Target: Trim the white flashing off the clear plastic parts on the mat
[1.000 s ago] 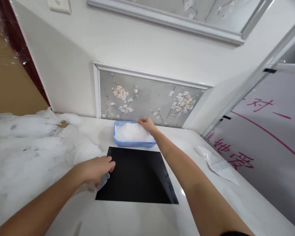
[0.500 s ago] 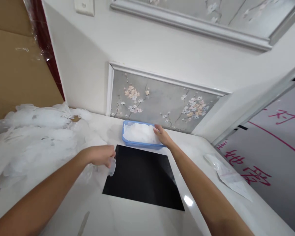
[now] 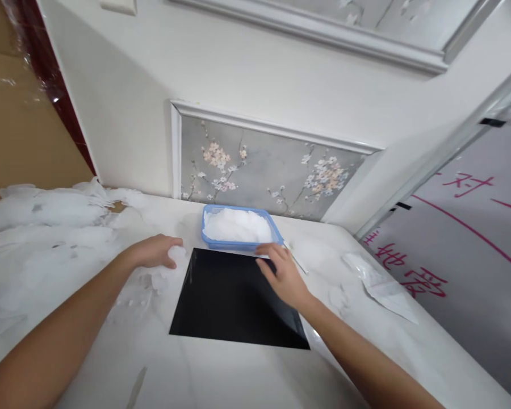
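My left hand point(image 3: 157, 251) is left of the black sheet point(image 3: 230, 301), its thumb and fingers closed on a small translucent white piece point(image 3: 177, 255). Just beyond the far edge of the sheet stands a blue plastic tray point(image 3: 230, 246) filled with a white mass point(image 3: 238, 226), whose single parts I cannot make out. Over the sheet's far right part is my right hand point(image 3: 284, 274), with its fingers apart and nothing in it. Its fingertips are close to the tray's near right corner. A large heap of thin translucent white pieces point(image 3: 51, 244) spreads to the left of my left hand.
A white marbled tabletop point(image 3: 221, 375) carries everything. Behind it rises a white wall point(image 3: 123, 125) with a framed floral panel point(image 3: 259, 165). A clear plastic bag point(image 3: 387, 292) lies at the right, and a thin white stick point(image 3: 297, 260) rests near the tray. Brown cardboard point(image 3: 29, 136) stands at the left.
My right hand has left the tray's right side and come nearer, over the black sheet. My left hand has moved left off the sheet's edge with a translucent piece. The camera view has shifted slightly.
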Demonstrator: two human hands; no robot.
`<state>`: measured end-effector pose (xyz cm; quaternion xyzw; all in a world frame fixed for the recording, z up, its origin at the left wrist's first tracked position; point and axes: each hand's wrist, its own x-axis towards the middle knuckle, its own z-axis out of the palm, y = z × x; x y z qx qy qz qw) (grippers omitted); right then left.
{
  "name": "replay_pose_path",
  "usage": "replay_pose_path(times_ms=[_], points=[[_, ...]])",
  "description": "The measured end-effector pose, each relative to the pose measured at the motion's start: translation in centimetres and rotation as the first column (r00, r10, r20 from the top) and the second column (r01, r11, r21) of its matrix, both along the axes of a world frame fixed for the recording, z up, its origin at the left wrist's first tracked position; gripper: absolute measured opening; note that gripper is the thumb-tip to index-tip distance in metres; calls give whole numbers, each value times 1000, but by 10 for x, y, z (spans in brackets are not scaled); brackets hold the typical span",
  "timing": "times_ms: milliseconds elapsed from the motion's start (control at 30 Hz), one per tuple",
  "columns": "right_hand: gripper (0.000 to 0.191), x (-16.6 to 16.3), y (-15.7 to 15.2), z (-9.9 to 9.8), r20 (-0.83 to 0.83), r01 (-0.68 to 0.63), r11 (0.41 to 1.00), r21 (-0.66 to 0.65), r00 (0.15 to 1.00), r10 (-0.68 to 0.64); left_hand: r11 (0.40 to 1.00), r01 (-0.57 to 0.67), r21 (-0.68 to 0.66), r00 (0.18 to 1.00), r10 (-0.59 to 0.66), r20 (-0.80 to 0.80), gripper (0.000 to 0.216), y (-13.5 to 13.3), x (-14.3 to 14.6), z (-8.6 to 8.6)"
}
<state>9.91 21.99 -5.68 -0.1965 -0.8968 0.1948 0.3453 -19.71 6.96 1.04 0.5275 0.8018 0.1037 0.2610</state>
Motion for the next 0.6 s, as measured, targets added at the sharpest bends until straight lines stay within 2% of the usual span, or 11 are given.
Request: replay_pose_path(times_ms=[100,167,200,233,267,300,367,433,500,600], points=[[14,9,-24,-11,62,-105,984,-146,991,115,987,8,163,948,-59,313,47,6,26,3],[17,10,-33,-17,48,-146,937,-317,984,170,985,63,162,868,-135,479,46,10,48,-7],[20,8,-36,-20,25,-166,903,-397,981,192,984,79,159,876,-145,460,45,13,59,-15],[24,6,-38,-22,0,-185,867,-463,978,209,982,98,159,915,-152,375,43,16,69,-24],[28,2,-39,-25,-19,-198,836,-512,976,219,979,123,161,957,-160,242,43,18,77,-34],[32,-3,-39,-27,-27,-202,813,-546,974,224,966,124,226,985,-147,87,44,20,84,-43],[37,-14,-37,-30,-14,-179,789,-588,977,211,934,180,310,977,-133,-167,47,22,93,-57],[36,-27,-32,-33,13,-131,781,-611,984,176,900,246,359,938,-129,-321,47,22,96,-64],[26,-38,-26,-34,27,-95,778,-621,989,142,871,322,372,911,-178,-371,45,22,95,-67],[16,-49,-19,-34,30,-73,803,-591,993,112,847,398,353,909,-312,-277,48,22,92,-69]])
